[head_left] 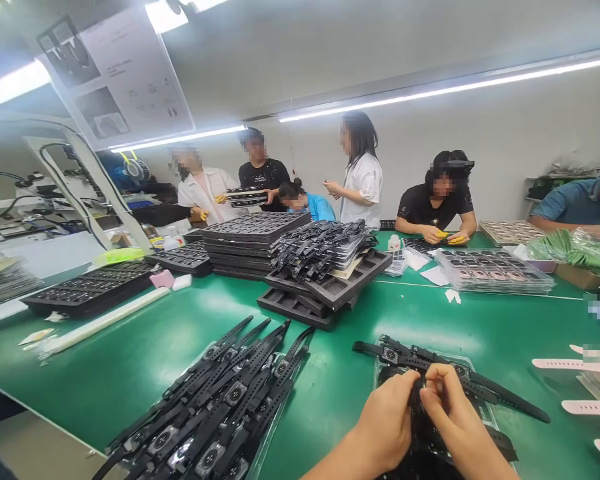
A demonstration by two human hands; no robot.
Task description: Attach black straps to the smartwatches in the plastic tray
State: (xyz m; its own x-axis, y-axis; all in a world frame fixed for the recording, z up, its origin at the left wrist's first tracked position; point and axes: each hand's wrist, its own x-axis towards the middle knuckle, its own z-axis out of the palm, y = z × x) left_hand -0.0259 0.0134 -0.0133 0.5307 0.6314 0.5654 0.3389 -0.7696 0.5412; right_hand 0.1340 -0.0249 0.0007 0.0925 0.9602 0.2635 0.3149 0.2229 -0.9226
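My left hand (387, 417) and my right hand (450, 413) meet over the right-hand clear plastic tray (487, 415). Both have their fingers pinched together on a dark piece, which looks like part of a black smartwatch (420, 420); the fingers cover most of it. Around them, more black watches (391, 355) with perforated straps lie across this tray, one strap (513, 397) reaching out to the right. To the left, a second tray (275, 433) carries a dense row of black smartwatches (236, 393), several with their round sensor backs facing up.
Stacked black foam trays (240, 250) stand mid-table beside a heap of black watches (325, 247). Pink straps (575, 365) stick in from the right edge. A long white roll (110, 323) lies at left. Across the green table (220, 300), several co-workers (435, 200) sit or stand.
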